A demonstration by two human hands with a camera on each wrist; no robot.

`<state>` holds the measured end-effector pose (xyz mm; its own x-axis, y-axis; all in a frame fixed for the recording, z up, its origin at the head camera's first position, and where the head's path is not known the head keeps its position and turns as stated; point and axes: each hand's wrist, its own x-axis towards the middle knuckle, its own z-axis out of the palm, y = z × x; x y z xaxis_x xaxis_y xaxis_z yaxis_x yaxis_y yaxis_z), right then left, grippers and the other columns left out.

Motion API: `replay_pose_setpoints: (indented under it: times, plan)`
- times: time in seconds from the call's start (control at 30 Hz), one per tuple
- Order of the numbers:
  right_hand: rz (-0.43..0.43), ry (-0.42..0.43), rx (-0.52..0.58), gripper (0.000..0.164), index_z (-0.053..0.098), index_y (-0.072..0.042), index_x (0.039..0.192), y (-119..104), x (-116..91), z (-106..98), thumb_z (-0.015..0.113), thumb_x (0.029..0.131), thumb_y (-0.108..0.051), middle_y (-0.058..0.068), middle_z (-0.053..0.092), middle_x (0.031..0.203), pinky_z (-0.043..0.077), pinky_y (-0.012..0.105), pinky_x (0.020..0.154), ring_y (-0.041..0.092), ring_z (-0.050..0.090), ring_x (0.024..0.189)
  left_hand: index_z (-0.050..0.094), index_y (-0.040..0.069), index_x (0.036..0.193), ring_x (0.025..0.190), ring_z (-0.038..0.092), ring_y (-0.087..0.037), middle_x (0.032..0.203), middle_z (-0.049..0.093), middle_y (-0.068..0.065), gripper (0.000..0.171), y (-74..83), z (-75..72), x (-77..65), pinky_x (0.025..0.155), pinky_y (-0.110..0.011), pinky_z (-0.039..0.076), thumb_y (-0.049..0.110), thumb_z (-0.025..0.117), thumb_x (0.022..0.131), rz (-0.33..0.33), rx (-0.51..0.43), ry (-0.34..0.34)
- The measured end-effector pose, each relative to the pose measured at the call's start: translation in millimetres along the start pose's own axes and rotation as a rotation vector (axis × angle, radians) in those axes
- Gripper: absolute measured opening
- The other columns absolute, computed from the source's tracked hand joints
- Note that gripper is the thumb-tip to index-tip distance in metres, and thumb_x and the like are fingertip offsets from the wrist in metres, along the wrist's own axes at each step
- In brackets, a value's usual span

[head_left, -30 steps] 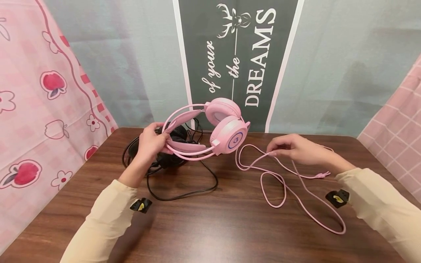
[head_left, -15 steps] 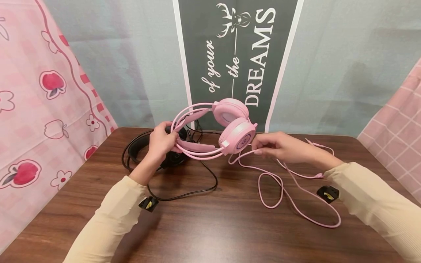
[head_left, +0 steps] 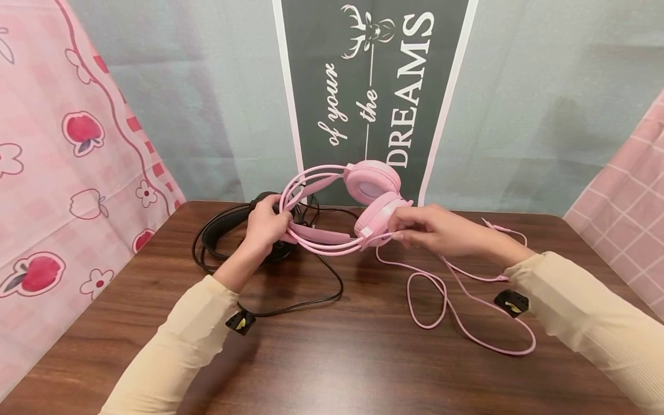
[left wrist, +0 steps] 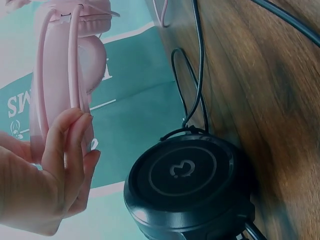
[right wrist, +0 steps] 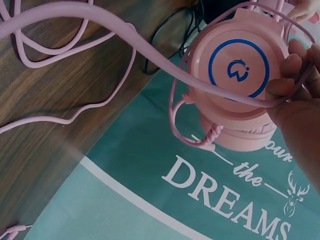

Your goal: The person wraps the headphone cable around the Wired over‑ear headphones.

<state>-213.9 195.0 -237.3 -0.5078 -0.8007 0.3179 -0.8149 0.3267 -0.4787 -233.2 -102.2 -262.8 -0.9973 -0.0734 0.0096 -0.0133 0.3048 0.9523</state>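
Pink headphones [head_left: 374,214] are held up over the back of the table, ear cups to the right. My left hand [head_left: 268,223] grips their headband, with fingers curled round the bands in the left wrist view. Beside the near ear cup, my right hand [head_left: 441,230] pinches the pink cable [right wrist: 150,55], which crosses in front of the cup in the right wrist view. More of that cable lies in loops on the table, its plugs [head_left: 498,227] at the right. Behind my left hand lie black headphones [left wrist: 187,185], partly hidden in the head view.
The black headphones' cord [head_left: 311,305] loops forward on the wooden table [head_left: 332,357]. A grey-green curtain with a lettered dark panel [head_left: 332,75] hangs behind the table. Pink patterned cloths [head_left: 46,190] stand at both sides.
My left hand has carried the pink headphones to the right. My right hand has moved left with the cable, up to the near ear cup, and the cable's loops have shifted slightly.
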Motion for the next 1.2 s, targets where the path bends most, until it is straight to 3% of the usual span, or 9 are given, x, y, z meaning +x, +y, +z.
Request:
replay_pose_setpoints:
  times: [0.33,0.63,0.97,1.2]
  plan:
    - [0.129,0.056,-0.123,0.010,0.056,-0.017,0.088,-0.8,2.6,-2.9,0.056,0.090,-0.007,-0.010,0.052,0.068,0.040,0.022,0.054,0.006,0.047,0.062,0.043,-0.003,0.128,0.046,0.059,-0.017,0.086,0.050,-0.021,0.046,1.1,6.4,-2.1,0.052,-0.036,0.056,-0.007,0.045,0.083,-0.013,0.011,-0.053]
    - [0.157,0.110,-0.147,0.009,0.058,-0.012,0.086,2.9,2.8,-5.0,0.058,0.088,-0.003,-0.005,0.053,0.070,0.043,0.023,0.055,0.008,0.048,0.064,0.037,-0.001,0.130,0.050,0.058,-0.019,0.089,0.045,-0.019,0.049,4.0,9.3,-5.0,0.051,-0.036,0.056,-0.011,0.041,0.083,-0.075,-0.083,-0.121]
    - [0.162,0.124,-0.144,0.009,0.058,-0.012,0.085,4.9,2.2,-3.8,0.058,0.088,-0.004,-0.005,0.051,0.067,0.044,0.023,0.053,0.008,0.049,0.062,0.029,0.002,0.133,0.052,0.059,-0.020,0.088,0.046,-0.019,0.048,3.3,8.0,-8.4,0.062,-0.045,0.055,-0.009,0.040,0.088,-0.102,-0.078,-0.190]
    - [0.152,0.123,-0.134,0.006,0.058,-0.013,0.087,6.1,1.9,-2.0,0.059,0.089,-0.007,-0.007,0.051,0.068,0.042,0.022,0.054,0.008,0.047,0.063,0.025,0.004,0.133,0.053,0.059,-0.020,0.087,0.045,-0.018,0.046,3.1,5.3,-9.6,0.062,-0.044,0.055,-0.007,0.040,0.090,-0.113,-0.077,-0.224]
